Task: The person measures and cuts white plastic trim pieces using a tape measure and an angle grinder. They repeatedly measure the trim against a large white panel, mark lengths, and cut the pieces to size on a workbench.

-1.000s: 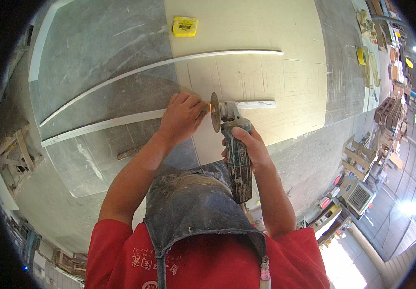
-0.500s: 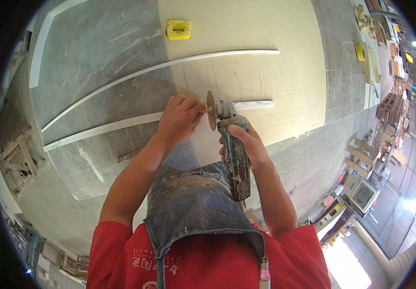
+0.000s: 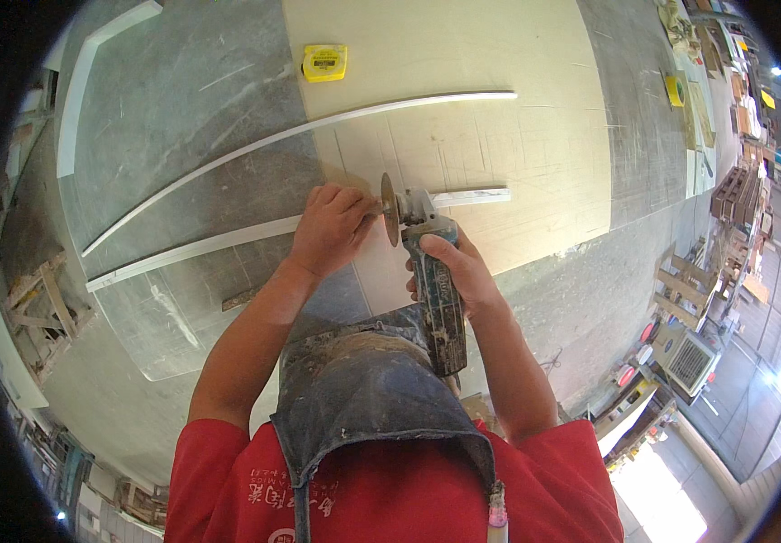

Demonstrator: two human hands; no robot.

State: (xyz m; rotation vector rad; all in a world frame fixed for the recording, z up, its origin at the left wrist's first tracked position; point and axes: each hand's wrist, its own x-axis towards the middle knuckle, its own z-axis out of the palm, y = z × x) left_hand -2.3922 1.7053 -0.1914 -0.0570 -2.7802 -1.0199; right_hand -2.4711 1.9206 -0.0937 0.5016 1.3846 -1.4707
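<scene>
My right hand (image 3: 463, 271) is wrapped round the dark teal body of an angle grinder (image 3: 441, 303). A thin round disc (image 3: 390, 210) stands on edge at its head. Close to the left face of the disc, my left hand (image 3: 330, 228) has its fingers curled and pressed together. What its fingertips grip is hidden. A narrow white strip (image 3: 200, 249) runs beneath the left hand and the grinder head, its right end showing beyond the grinder. Farther off lies a second, thinner white strip (image 3: 318, 125), bowed in this view.
A yellow tape measure (image 3: 325, 63) rests on the pale board (image 3: 535, 54) beyond the strips. Grey slab (image 3: 219, 54) lies at left, with a white angled strip (image 3: 74, 118) along its far left edge. A short brown piece (image 3: 241, 297) is beside my left forearm. Wooden frames (image 3: 680, 285) stand right.
The view has shifted slightly, moving the tape measure and strips a little in the picture. Both hands and the grinder keep nearly the same pose.
</scene>
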